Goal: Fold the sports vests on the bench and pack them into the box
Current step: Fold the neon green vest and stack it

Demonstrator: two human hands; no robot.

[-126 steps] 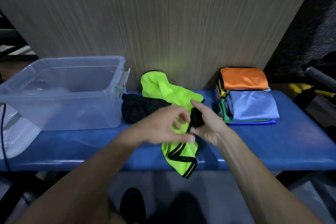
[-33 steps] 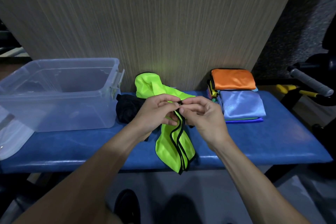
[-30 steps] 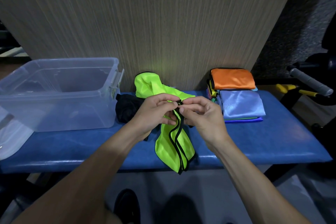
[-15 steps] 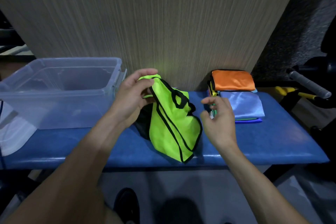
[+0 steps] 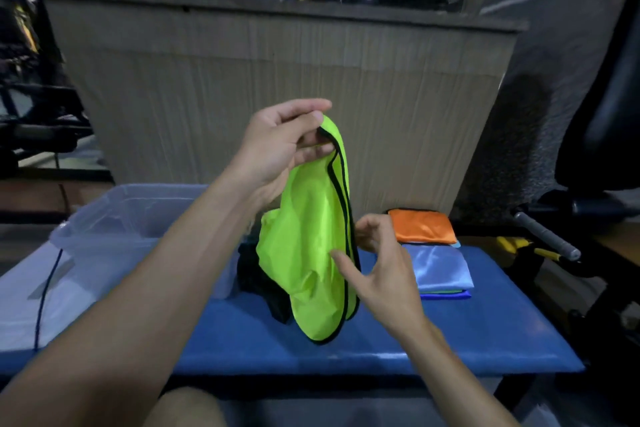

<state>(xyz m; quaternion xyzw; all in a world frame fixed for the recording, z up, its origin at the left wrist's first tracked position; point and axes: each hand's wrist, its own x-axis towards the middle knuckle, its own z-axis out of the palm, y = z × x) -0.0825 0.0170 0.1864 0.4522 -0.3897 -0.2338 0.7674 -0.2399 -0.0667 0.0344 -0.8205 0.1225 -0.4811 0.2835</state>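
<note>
Two bare hands up front: right hand (image 5: 384,274), fingers spread loosely, touching one neon-green vest (image 5: 311,253); left hand (image 5: 284,149) pinching its black-trimmed top edge, hanging it over the blue bench (image 5: 450,333). One black vest (image 5: 256,281) behind. One clear box (image 5: 114,218) left. One folded stack (image 5: 433,253) right. No legible writing.

Neon-green vest (image 5: 308,253) held up over the bench (image 5: 450,333)

The green vest with black trim hangs bunched from the left hand (image 5: 280,152), which pinches its top edge; its lower end droops just above the blue padded bench. The right hand (image 5: 377,270) sits beside its lower right edge, fingers spread. A dark vest (image 5: 263,281) lies crumpled below the left hand. The clear plastic box (image 5: 138,218) stands left of the left forearm. A stack of folded vests (image 5: 433,253), orange on top, lies right of the right hand.
</note>
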